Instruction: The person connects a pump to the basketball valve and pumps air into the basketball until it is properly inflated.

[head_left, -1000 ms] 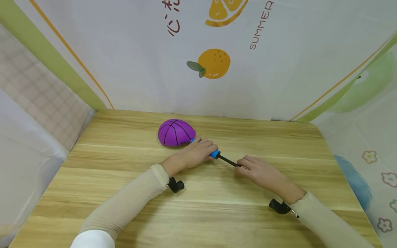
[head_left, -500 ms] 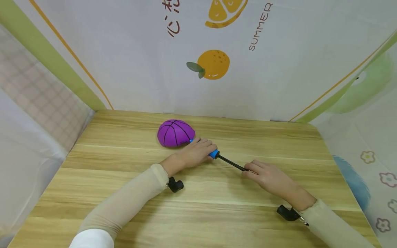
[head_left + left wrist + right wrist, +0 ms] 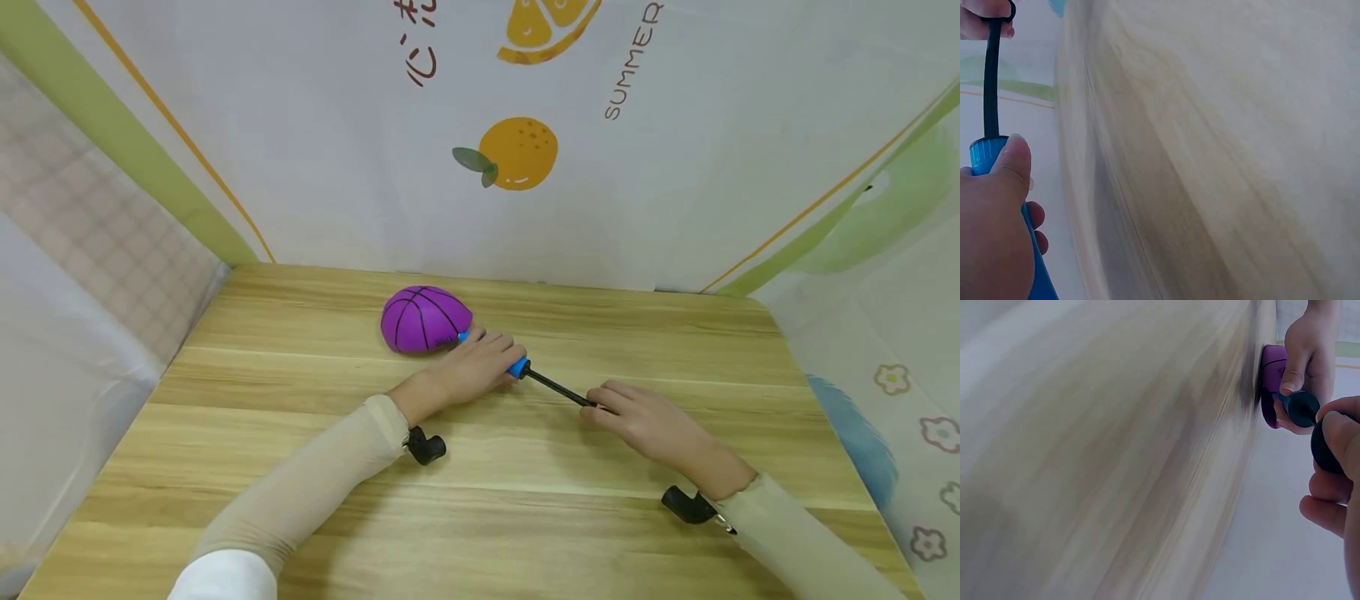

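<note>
A purple ball (image 3: 420,321) with black basketball lines lies partly collapsed, domed on top, toward the back of the table. At its right side is a blue hand pump (image 3: 517,367), its near end right at the ball's edge. My left hand (image 3: 476,367) grips the blue barrel, thumb (image 3: 1015,159) along its collar in the left wrist view. A black rod (image 3: 555,387) extends from the barrel toward the right. My right hand (image 3: 652,425) holds the round black handle (image 3: 1324,450) at the rod's end, fingers curled about it. The pump's tip is hidden behind the left hand.
The wood-grain table (image 3: 480,517) reaches back to a white curtain (image 3: 337,167) printed with oranges. More printed cloth hangs along the left and right sides. Black wrist mounts (image 3: 426,447) sit under both beige sleeves.
My right hand drew the rod out to the right, then came slightly back toward the barrel. The left hand and the ball stay in place.
</note>
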A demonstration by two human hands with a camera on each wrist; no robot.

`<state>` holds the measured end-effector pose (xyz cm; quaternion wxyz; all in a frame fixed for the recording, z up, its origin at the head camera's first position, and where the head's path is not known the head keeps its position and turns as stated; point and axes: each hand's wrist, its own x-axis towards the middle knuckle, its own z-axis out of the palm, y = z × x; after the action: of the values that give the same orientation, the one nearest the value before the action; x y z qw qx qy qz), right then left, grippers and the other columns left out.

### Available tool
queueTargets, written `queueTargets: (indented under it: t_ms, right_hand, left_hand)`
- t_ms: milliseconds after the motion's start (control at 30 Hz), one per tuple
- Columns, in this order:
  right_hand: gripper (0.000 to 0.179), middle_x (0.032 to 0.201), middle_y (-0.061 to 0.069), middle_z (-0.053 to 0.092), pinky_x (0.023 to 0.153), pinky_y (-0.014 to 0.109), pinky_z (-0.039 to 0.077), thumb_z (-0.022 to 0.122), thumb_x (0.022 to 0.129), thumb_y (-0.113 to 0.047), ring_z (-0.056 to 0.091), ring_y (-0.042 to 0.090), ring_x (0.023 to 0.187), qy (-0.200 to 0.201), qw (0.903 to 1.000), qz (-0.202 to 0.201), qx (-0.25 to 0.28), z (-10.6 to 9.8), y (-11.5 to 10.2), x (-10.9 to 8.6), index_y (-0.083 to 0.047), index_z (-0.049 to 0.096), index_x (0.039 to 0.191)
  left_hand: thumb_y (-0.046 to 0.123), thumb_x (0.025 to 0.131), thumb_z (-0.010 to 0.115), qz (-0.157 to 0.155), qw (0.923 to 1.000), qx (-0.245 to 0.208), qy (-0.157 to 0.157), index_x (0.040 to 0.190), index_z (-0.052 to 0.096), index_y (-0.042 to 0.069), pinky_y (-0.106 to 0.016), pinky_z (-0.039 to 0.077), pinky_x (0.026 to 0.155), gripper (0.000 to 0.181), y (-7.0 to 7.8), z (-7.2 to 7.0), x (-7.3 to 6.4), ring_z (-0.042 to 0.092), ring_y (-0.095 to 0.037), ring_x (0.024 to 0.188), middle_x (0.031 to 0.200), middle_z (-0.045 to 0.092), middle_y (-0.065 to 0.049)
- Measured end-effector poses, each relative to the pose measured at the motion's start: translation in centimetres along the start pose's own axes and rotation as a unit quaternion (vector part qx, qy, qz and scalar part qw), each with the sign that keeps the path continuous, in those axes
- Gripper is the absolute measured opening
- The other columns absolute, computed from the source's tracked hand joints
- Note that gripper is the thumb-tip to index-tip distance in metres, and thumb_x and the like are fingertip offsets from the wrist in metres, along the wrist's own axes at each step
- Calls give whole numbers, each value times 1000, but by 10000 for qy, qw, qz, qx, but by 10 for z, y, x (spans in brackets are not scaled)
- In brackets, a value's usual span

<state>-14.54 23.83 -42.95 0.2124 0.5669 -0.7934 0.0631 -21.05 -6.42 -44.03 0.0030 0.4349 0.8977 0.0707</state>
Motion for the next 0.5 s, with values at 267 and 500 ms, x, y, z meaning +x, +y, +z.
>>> queueTargets:
  t_ms: [267,500]
  right_hand:
    - [15,106,4,63,73,28,56,58,98,-1,60,17,92,-338,9993,112,-80,11,5,17,-10,65,109]
    - [41,103,3,62,72,27,54,23,113,-14,58,16,89,-304,9993,15,-199,22,9,37,-10,64,107]
  left_hand:
    - [34,103,61,-70,10000,-4,44,122,54,17,-50,33,111,27,1,-2,0,51,-23,115,114,56,0]
    - [36,103,60,-97,9999,27,-16,125,54,16,-52,33,112,30,2,-1,0,49,-23,117,116,55,-1]
